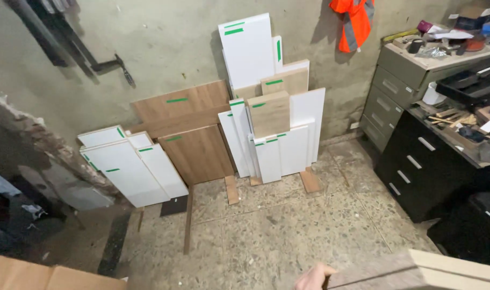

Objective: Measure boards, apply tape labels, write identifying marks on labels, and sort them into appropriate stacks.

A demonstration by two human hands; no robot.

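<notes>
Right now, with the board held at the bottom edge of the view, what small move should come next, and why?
Probably carry the board forward toward the stack of panels leaning on the wall. One hand grips its near end; which hand cannot be told. The floor between is open, and the wooden strips under the stack leave room at the right end.

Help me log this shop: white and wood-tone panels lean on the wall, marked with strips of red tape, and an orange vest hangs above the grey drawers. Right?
Not quite. In the head view the tape strips on the panels are green, not red. The rest holds: white and wood-tone panels lean on the wall, and an orange vest hangs above the grey drawers.
</notes>
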